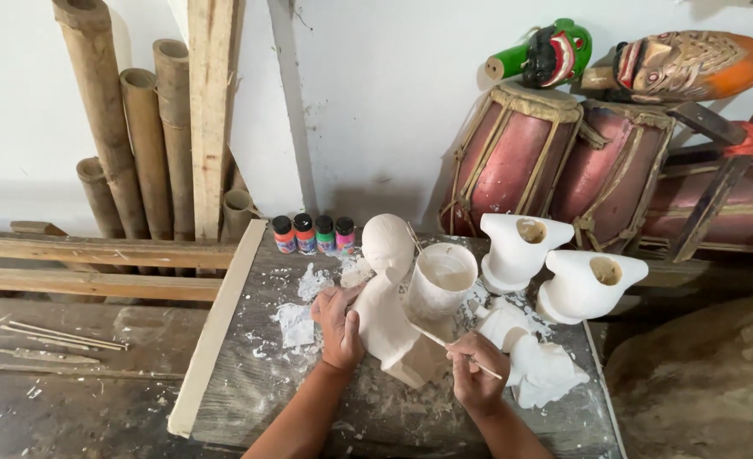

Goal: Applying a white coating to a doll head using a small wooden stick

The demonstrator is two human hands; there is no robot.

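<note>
Against the left hand's fingers (332,308) leans the white figure (386,297).

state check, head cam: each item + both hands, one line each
left hand: gripping white figure
white figure: upright, unpainted
right hand: holding thin brush
thin brush: tip at figure
paint cup: open, white inside
paint bottles: four, capped, upright
white vessels: two, upright, open-topped

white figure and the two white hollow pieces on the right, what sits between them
In the head view, a white paint cup stands between the white figure and the two white hollow pieces, close beside the figure's head.
</note>
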